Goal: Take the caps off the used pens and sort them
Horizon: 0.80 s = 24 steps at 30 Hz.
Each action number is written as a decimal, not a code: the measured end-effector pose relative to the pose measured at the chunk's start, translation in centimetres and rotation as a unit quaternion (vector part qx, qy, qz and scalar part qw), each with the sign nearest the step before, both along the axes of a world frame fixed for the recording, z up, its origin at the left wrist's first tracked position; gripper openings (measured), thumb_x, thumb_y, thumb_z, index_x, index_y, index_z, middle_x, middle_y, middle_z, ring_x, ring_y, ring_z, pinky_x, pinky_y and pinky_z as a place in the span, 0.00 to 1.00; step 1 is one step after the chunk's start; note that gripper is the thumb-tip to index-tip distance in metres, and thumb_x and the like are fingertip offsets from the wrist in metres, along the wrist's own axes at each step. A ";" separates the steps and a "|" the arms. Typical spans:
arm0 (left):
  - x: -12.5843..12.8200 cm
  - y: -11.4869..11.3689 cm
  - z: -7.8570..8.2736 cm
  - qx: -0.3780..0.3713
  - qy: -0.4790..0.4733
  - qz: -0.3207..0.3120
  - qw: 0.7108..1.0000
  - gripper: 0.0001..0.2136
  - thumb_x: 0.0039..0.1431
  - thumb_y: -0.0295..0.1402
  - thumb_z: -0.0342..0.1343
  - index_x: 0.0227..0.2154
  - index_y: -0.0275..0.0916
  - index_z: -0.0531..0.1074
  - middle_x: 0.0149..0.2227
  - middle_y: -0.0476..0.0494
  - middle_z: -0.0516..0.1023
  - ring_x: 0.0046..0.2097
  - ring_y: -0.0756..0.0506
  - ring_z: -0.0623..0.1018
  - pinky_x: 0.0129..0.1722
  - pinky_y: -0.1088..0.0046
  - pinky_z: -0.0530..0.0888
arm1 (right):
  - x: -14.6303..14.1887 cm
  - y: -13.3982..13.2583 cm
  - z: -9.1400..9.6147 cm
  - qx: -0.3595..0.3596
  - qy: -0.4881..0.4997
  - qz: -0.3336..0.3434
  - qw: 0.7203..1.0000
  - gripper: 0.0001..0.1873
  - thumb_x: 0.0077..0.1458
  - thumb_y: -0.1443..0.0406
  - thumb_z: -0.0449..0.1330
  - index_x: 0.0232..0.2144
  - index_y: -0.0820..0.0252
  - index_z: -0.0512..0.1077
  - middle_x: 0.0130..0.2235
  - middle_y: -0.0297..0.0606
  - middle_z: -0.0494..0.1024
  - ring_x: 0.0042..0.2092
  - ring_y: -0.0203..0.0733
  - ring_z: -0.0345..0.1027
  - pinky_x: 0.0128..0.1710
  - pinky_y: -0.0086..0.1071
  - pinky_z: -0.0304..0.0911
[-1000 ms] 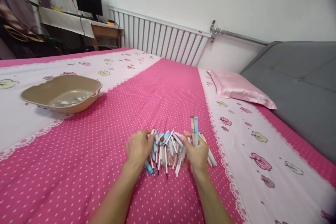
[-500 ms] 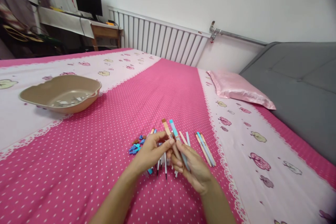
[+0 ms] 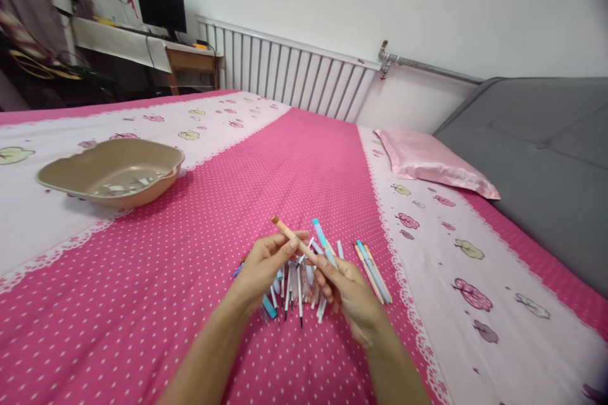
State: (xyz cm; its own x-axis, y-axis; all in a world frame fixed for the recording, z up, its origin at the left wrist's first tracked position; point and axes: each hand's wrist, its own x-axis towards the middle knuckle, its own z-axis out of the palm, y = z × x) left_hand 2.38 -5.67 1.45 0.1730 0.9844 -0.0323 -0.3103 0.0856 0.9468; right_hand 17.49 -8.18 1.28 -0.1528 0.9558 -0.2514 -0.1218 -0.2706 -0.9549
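A peach pen with a brown end [image 3: 295, 238] slants across between my two hands. My left hand [image 3: 266, 266] pinches it near the middle with thumb and fingers. My right hand [image 3: 349, 294] grips its lower end. A pale blue pen with a bright blue end [image 3: 323, 237] rises behind the right fingers; its lower part is hidden, and I cannot tell whether that hand holds it. Under the hands lies a pile of thin white and dark-tipped refills and pen parts [image 3: 299, 300]. Blue and brown small parts [image 3: 239, 267] show partly behind my left hand.
Several pens [image 3: 373, 272] lie side by side right of the pile. A beige basin [image 3: 109, 158] with small whitish pieces in it sits at the left on the pink dotted bedspread [image 3: 228, 202]. A pink pillow [image 3: 427, 161] rests by the grey headboard [image 3: 536, 139].
The peach pen has tilted to the left, away from the pale blue pen, and both hands are on it. My left hand has shifted slightly left, uncovering more of the pile.
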 end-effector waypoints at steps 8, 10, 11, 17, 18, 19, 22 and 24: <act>0.7 0.0 -0.4 -0.033 -0.033 0.048 0.998 0.16 0.44 0.42 0.62 0.32 0.35 0.78 0.22 0.46 0.75 0.24 0.50 0.71 0.25 0.75 0.66 | -0.5 0.1 -1.1 0.130 -0.093 -0.030 0.987 0.20 0.54 0.51 0.54 0.23 0.62 0.67 0.18 0.27 0.62 0.18 0.32 0.60 0.19 0.26 0.55; 0.9 0.1 -0.5 -0.049 -0.041 0.056 0.996 0.16 0.44 0.43 0.62 0.32 0.35 0.78 0.23 0.46 0.75 0.23 0.51 0.70 0.25 0.75 0.66 | -0.6 -0.1 -1.1 0.151 -0.138 -0.040 0.978 0.20 0.55 0.52 0.53 0.23 0.62 0.67 0.17 0.27 0.62 0.18 0.33 0.60 0.18 0.26 0.55; 1.0 0.1 -0.6 -0.051 -0.046 0.064 0.996 0.16 0.44 0.42 0.62 0.32 0.35 0.78 0.23 0.46 0.75 0.23 0.51 0.70 0.25 0.76 0.65 | -0.6 -0.2 -1.0 0.164 -0.162 -0.049 0.972 0.19 0.56 0.52 0.52 0.24 0.62 0.69 0.17 0.28 0.63 0.18 0.33 0.60 0.18 0.26 0.55; 1.7 0.1 -0.9 -0.035 -0.059 0.123 0.990 0.14 0.43 0.42 0.63 0.25 0.35 0.78 0.21 0.47 0.73 0.24 0.53 0.66 0.26 0.78 0.63 | -0.6 -0.4 -1.4 0.308 -0.322 -0.087 0.891 0.14 0.58 0.61 0.52 0.42 0.56 0.74 0.25 0.33 0.73 0.25 0.36 0.65 0.27 0.29 0.61; 1.7 0.1 -0.9 -0.038 -0.060 0.126 0.990 0.14 0.42 0.43 0.63 0.24 0.35 0.78 0.20 0.48 0.72 0.24 0.53 0.65 0.26 0.79 0.63 | -0.6 -0.4 -1.5 0.339 -0.329 -0.104 0.876 0.14 0.57 0.62 0.53 0.43 0.55 0.74 0.29 0.35 0.76 0.29 0.38 0.68 0.31 0.31 0.63; 1.7 0.2 -1.0 -0.043 -0.064 0.126 0.989 0.14 0.42 0.43 0.63 0.24 0.35 0.78 0.20 0.48 0.72 0.24 0.53 0.66 0.25 0.79 0.62 | -0.6 -0.3 -1.7 0.366 -0.327 -0.124 0.863 0.13 0.56 0.63 0.54 0.42 0.55 0.75 0.33 0.37 0.77 0.34 0.40 0.70 0.36 0.33 0.64; 1.5 0.4 -1.2 -0.057 -0.088 0.119 0.987 0.14 0.40 0.43 0.64 0.25 0.35 0.78 0.21 0.48 0.73 0.26 0.53 0.67 0.25 0.80 0.63 | -0.7 -0.1 -2.0 0.381 -0.284 -0.151 0.867 0.12 0.54 0.63 0.57 0.41 0.53 0.76 0.40 0.39 0.78 0.41 0.43 0.70 0.43 0.36 0.64; 1.2 0.5 -1.2 -0.057 -0.102 0.113 0.987 0.14 0.42 0.42 0.63 0.26 0.35 0.78 0.22 0.48 0.73 0.26 0.53 0.68 0.26 0.80 0.63 | -0.8 -0.1 -2.0 0.313 -0.229 -0.120 0.914 0.15 0.54 0.60 0.57 0.44 0.54 0.74 0.35 0.38 0.78 0.35 0.41 0.71 0.36 0.34 0.66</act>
